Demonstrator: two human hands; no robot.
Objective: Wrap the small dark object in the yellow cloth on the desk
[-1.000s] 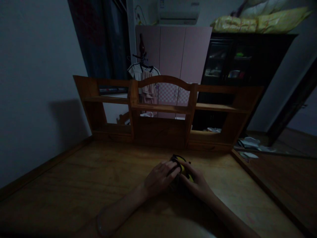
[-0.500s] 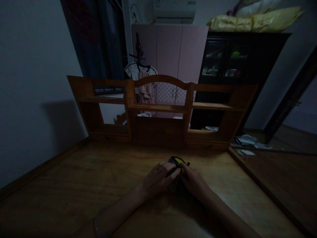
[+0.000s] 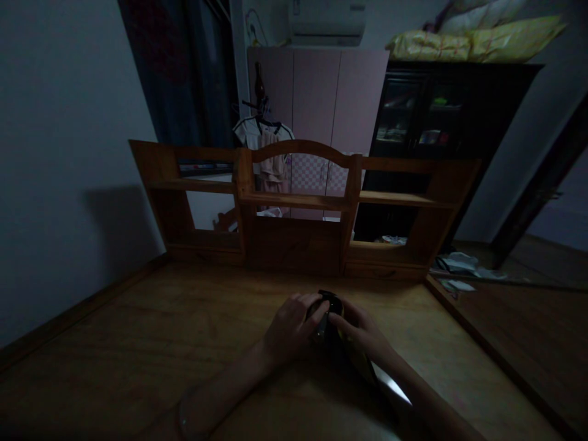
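Note:
Both my hands rest on the wooden desk [image 3: 138,343], closed from either side around a small black and yellow object [image 3: 327,309] that looks like a tape measure. My left hand [image 3: 291,326] has its fingers curled over the object's left and top. On the right side my right hand [image 3: 362,334] pinches it. A thin yellowish strip [image 3: 381,380] runs from the object back toward me beside my right forearm, its near end catching the light. The room is dim and the object's details are hard to make out.
A low wooden shelf unit [image 3: 298,202] stands along the desk's back edge. Behind it are a pink wardrobe [image 3: 321,98], hanging clothes [image 3: 269,147] and a dark glass-door cabinet [image 3: 422,116]. A wall is on the left. Papers [image 3: 459,266] lie past the desk's right edge.
The object has been turned in my hands, so less yellow shows on top. A strip now extends from it toward me along my right forearm. The hands have stayed in about the same place.

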